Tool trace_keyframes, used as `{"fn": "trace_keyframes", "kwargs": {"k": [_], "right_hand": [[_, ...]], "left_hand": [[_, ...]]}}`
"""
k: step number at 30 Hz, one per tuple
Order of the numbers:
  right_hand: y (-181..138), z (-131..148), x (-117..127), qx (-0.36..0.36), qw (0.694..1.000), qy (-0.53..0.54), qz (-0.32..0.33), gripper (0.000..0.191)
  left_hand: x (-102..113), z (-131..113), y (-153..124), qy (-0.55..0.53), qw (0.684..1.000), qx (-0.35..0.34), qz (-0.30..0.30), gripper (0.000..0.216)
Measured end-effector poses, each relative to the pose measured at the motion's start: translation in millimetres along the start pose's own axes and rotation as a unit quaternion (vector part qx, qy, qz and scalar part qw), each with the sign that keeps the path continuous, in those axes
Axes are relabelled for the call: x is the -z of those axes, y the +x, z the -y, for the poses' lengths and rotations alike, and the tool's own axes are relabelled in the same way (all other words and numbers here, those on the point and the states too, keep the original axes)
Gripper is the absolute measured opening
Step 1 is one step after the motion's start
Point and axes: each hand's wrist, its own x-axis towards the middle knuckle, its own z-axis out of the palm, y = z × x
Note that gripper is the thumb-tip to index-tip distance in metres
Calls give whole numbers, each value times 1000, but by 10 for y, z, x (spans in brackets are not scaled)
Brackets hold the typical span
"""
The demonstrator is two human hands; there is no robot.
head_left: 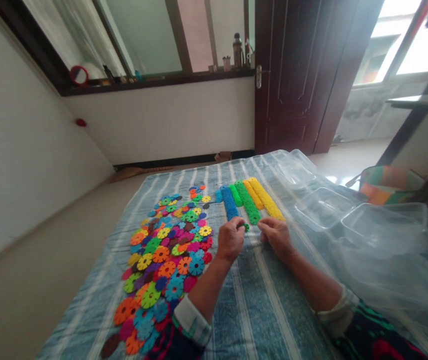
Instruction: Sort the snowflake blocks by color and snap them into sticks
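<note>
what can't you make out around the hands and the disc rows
Head view, left hand: fingers cover most of the green disc.
Head view, right hand: curled fingers hide whether it holds anything.
Head view, disc pile: near part covered by the left sleeve.
Head view, windowsill bottles: too small to identify.

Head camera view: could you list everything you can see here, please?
discs: many, mixed colours, loose heap on the cloth's left
disc rows: about five, blue, green and yellow, side by side beyond the hands
cloth: one, blue-and-white striped, under everything
plastic boxes: several, clear, on the right
door: one, dark brown, behind
bottle: one, silvery, on the windowsill
green disc: one, pinched in the left hand
left hand: one, closed on the green disc
right hand: one, by the rows' near ends, grip unclear
</note>
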Motion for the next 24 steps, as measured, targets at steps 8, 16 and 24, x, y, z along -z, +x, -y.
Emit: {"fn": "trace_keyframes", "kwargs": {"k": [8, 16, 24], "right_hand": [[45, 5, 0, -25, 995, 87, -48, 25], [49, 8, 0, -28, 994, 98, -46, 25], [32, -2, -16, -24, 998, 51, -38, 28]], "left_hand": [[-494, -47, 355, 2, 1000, -17, 24, 21], [-478, -83, 304, 146, 983, -109, -4, 29], [-479, -15, 128, 166, 986, 4, 10, 31]]}}
